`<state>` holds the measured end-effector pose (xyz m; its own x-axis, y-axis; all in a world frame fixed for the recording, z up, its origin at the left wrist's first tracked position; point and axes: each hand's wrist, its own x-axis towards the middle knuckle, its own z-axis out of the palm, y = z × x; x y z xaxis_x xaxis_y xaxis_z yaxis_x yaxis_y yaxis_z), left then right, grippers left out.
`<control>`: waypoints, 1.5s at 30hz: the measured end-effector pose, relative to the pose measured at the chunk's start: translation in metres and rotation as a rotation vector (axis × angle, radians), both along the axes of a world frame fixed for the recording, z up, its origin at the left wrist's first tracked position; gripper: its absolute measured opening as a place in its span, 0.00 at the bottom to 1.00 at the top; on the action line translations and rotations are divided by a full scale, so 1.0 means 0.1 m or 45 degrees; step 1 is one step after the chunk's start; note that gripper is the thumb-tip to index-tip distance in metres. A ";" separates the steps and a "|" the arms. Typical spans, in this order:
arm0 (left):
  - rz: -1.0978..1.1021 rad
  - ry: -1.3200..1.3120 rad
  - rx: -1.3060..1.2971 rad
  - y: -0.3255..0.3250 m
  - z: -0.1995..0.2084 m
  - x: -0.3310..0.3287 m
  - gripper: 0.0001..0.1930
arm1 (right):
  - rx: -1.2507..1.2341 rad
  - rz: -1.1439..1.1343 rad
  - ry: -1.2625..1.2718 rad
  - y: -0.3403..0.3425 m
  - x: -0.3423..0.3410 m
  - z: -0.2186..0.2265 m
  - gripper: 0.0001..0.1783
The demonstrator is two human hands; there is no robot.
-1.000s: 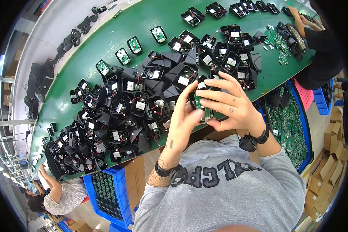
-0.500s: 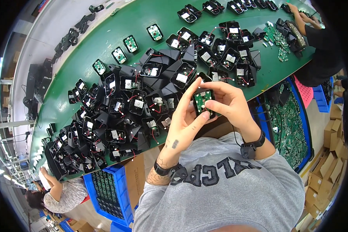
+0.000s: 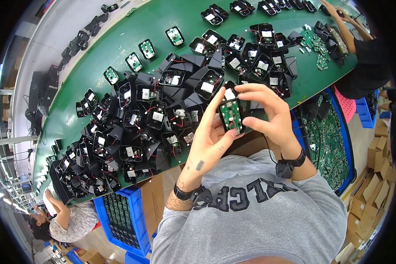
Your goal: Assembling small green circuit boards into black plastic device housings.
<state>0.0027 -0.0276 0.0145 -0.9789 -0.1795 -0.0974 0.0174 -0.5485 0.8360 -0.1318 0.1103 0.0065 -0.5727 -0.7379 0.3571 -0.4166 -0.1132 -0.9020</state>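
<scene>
I hold a small black plastic housing point(image 3: 231, 115) with a green circuit board set inside it, just above the near edge of the green table point(image 3: 119, 53). My left hand point(image 3: 211, 136) cups the housing from the left and below, thumb on its lower edge. My right hand point(image 3: 268, 110) grips it from the right, fingers curled over its top. A large heap of similar black housings with red wires point(image 3: 149, 119) lies on the table right beyond my hands.
Finished units with green boards point(image 3: 141, 55) lie in a row further out. A blue crate of green circuit boards point(image 3: 328, 136) stands at my right, another blue crate point(image 3: 123, 215) at my lower left. One person works at the far right point(image 3: 365, 53), another at the lower left point(image 3: 66, 220).
Both hands have drawn the housing slightly toward me and turned it, so the green board now faces up; the right hand's fingers shifted from covering it to its right side.
</scene>
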 end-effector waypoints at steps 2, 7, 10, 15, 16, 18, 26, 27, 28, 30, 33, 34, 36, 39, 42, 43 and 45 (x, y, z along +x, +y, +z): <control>0.027 0.012 -0.086 0.03 -0.01 -0.01 0.42 | -0.007 0.052 -0.348 -0.04 0.10 0.02 0.29; -0.025 -0.033 -0.231 0.04 0.03 -0.01 0.43 | 0.088 0.116 -0.811 -0.05 0.19 0.06 0.34; -0.049 -0.044 -0.192 0.01 0.08 0.02 0.43 | 0.096 0.037 -0.397 -0.03 0.19 0.05 0.34; -0.017 -0.043 -0.208 0.02 0.06 0.00 0.42 | 0.050 -0.244 0.209 -0.08 0.18 0.06 0.32; 0.050 -0.039 -0.190 0.04 0.06 -0.01 0.42 | 0.047 -0.242 0.213 -0.07 0.17 0.05 0.32; 0.164 -0.044 -0.223 0.08 0.03 -0.02 0.42 | -0.029 -0.338 0.439 -0.03 0.13 0.03 0.25; -0.141 -0.134 -0.013 -0.11 0.01 -0.02 0.40 | -0.045 -0.114 0.905 0.01 0.05 0.12 0.16; -0.197 -0.184 -0.018 -0.14 0.02 0.00 0.40 | -0.036 -0.034 1.016 0.02 0.02 0.20 0.16; -0.231 -0.200 -0.053 -0.16 0.03 0.02 0.40 | 0.004 0.062 1.027 0.00 -0.02 0.26 0.16; -0.292 -0.223 -0.089 -0.19 0.08 0.01 0.39 | 0.029 0.230 1.024 -0.05 -0.11 0.33 0.12; -0.385 -0.296 -0.135 -0.27 0.13 -0.01 0.38 | 0.032 0.356 0.994 -0.11 -0.18 0.36 0.11; -0.386 -0.295 -0.137 -0.28 0.13 -0.01 0.36 | 0.023 0.391 0.956 -0.14 -0.20 0.37 0.10; -0.410 -0.308 -0.151 -0.29 0.16 -0.01 0.35 | 0.037 0.453 0.941 -0.18 -0.22 0.40 0.09; -0.488 -0.334 -0.197 -0.35 0.17 -0.03 0.34 | 0.080 0.551 0.942 -0.24 -0.25 0.47 0.07; -0.538 -0.314 -0.173 -0.36 0.15 -0.02 0.34 | 0.078 0.631 0.893 -0.29 -0.27 0.48 0.07; -0.493 -0.316 -0.158 -0.36 0.17 0.00 0.35 | 0.048 0.622 0.909 -0.29 -0.26 0.50 0.07; -0.455 -0.309 -0.149 -0.34 0.19 0.01 0.35 | 0.020 0.605 0.933 -0.27 -0.25 0.51 0.08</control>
